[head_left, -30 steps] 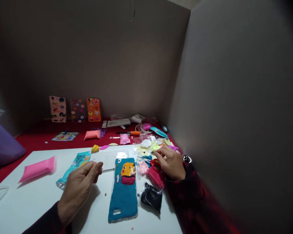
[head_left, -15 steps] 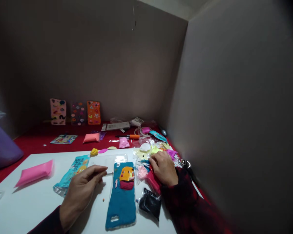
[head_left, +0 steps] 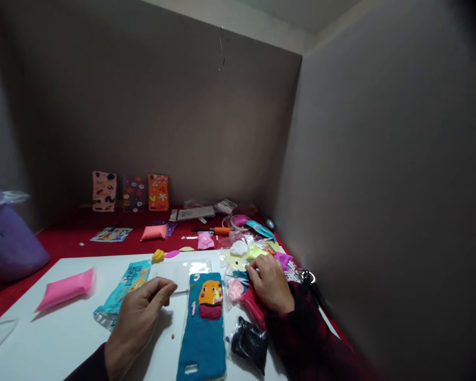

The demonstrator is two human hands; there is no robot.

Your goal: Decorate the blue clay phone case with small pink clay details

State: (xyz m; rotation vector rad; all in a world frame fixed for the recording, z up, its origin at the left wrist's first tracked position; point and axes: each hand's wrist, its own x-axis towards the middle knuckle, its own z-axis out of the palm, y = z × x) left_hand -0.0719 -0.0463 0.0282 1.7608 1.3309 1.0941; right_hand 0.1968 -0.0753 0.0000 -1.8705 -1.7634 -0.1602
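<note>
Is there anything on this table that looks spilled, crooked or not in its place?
Only small things. A tiny orange crumb lies loose on the white table, between the teal phone case and the left hand, which pinches a thin stick. By the right hand, clay packets lie in a jumbled heap.

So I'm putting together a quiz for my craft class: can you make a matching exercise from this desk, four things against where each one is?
Things:
1 thin stick
2 pink clay packet
3 black clay packet
4 orange phone case

Places:
a leaning on the back wall
b pinched in the left hand
c beside the sleeve of the right hand
d far left on the white board

Pairs: 1-b, 2-d, 3-c, 4-a
</note>
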